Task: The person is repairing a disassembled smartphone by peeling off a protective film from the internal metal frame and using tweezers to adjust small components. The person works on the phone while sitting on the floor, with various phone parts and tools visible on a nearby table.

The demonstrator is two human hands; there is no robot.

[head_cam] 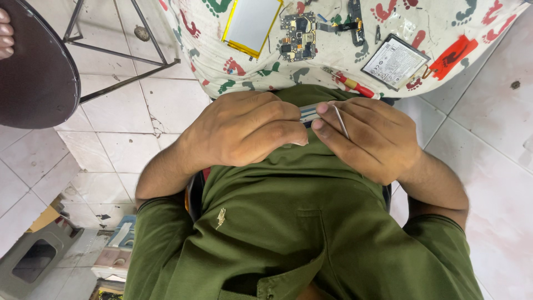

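Both hands meet just below the table's (222, 66) near edge: left hand (244, 130) pinches a small striped component (308, 113), right hand (369, 136) grips metal tweezers (340, 120) touching it. Beyond them lie a circuit board (298, 36) and battery (395, 61).

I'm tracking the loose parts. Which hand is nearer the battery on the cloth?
The right hand: it lies just below the battery. The left hand is farther off, down and to its left.
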